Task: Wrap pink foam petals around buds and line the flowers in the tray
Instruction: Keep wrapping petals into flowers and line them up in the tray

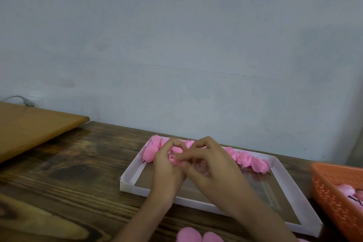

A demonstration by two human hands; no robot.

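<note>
Above the shallow white cardboard tray (127,182), left hand (167,167) and right hand (214,167) together pinched one small pink foam flower (174,158), fingers curled round it.

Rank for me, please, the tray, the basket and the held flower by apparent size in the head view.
1. Tray.
2. Basket, cropped by the frame, so its rank is unsure.
3. Flower, pinched between left hand and right hand.
</note>
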